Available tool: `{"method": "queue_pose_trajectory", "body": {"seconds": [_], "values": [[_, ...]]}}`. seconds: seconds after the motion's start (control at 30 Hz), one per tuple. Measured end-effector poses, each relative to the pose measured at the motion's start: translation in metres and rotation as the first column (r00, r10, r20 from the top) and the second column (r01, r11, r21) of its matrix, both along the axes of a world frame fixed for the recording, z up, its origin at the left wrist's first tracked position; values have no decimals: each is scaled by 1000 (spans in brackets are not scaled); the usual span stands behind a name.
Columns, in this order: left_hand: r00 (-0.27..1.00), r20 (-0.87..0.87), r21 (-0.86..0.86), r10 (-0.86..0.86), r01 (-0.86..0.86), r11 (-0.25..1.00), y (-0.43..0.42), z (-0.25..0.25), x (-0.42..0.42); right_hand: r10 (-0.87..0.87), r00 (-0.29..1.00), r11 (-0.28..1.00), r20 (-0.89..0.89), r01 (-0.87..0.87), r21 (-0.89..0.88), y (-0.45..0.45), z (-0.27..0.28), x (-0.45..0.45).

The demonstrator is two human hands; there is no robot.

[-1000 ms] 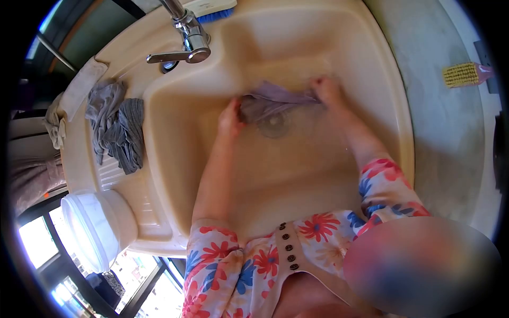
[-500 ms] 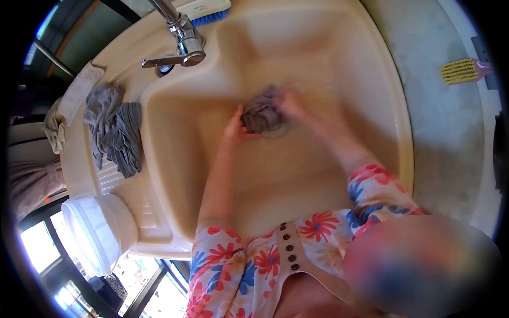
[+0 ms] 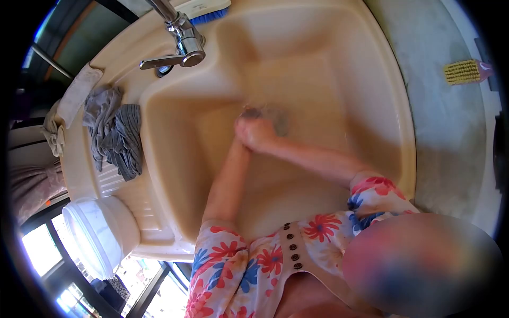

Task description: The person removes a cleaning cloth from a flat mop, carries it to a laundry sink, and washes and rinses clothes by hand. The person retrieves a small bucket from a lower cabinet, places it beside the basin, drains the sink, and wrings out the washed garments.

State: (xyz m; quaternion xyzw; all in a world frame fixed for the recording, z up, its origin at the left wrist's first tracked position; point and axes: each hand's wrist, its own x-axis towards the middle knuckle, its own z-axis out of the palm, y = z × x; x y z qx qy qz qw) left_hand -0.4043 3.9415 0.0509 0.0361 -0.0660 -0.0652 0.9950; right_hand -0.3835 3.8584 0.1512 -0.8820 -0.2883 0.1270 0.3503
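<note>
Over the beige sink basin [image 3: 297, 79], my left hand [image 3: 242, 130] and my right hand [image 3: 259, 133] are pressed together around a bunched grey-purple cloth [image 3: 251, 113]. Only a small part of the cloth shows above my fingers; the rest is hidden in my grip. Both hands are closed on it, the right one overlapping the left. Just right of them the round drain [image 3: 278, 121] shows on the basin floor, blurred by water.
Grey wet cloths [image 3: 119, 132] lie on the ribbed drainboard at left, above a white bucket [image 3: 101, 233]. A chrome faucet [image 3: 188, 45] and a blue-bristled brush [image 3: 209, 15] are at the top. A yellow-bristled brush [image 3: 462, 72] sits on the right-hand ledge.
The cloth was stretched between my hands, then gathered into a bunch. My right hand has moved left to meet my left hand, and both now squeeze the cloth.
</note>
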Motion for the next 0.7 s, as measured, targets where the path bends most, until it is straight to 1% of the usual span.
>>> {"method": "queue_pose_trajectory", "body": {"seconds": [0.03,0.07,0.1,0.13,0.17,0.2,0.27,0.3,0.33,0.37,0.4,0.43,0.47,0.53,0.57,0.6,0.63,0.67,0.7], "values": [[998,67,-41,5,-2,999,-1,-4,0,68,997,997,46,-70,46,-1,5,-13],[996,-80,60,25,-20,998,-3,-9,3,-45,997,975,66,30,221,-2,3,-2],[973,-224,159,46,-10,987,-7,-1,6,-103,992,990,-77,110,93,-10,-6,28],[833,-529,379,160,63,923,-21,38,22,-173,963,985,-207,167,-46,-24,-13,59],[595,-731,544,335,212,811,-24,68,31,-199,954,974,-224,167,-154,-36,-11,75],[687,-664,521,295,143,841,-22,79,37,-220,948,951,-232,155,-267,-50,-8,95],[549,-760,555,349,269,787,2,102,21,-379,913,914,-151,344,-214,-89,-34,140],[476,-791,569,385,339,749,23,110,9,-421,907,889,-13,409,-205,-107,-33,147],[536,-784,559,313,391,731,42,94,-5,-453,883,863,126,469,-188,-122,-32,155],[584,-749,610,315,421,671,38,75,-5,-479,839,833,259,528,-169,-130,-32,158],[629,-714,656,307,447,608,28,57,-3,-331,921,907,206,371,-199,-123,-41,138],[675,-676,701,296,466,541,20,47,-1,-173,974,955,149,203,-218,-107,-55,102],[676,-687,685,267,481,547,19,44,0,-8,996,975,91,28,-221,-97,-62,84],[669,-715,648,203,524,553,18,37,-2,-126,986,968,-104,100,-231,-99,-51,97],[629,-750,600,205,516,611,28,30,-10,-187,960,960,-207,134,-246,-105,-49,107],[593,-778,556,207,495,668,49,21,-14,-172,954,981,-246,142,-134,-125,-59,137],[560,-803,511,206,466,722,59,23,-15,-197,948,980,-249,182,-82,-123,-55,137],[538,-818,489,203,464,739,52,23,-12,-223,943,974,-249,222,-31,-121,-49,140],[520,-831,467,198,458,756,34,38,-5,-247,937,965,-245,260,20,-116,-42,144]]}}
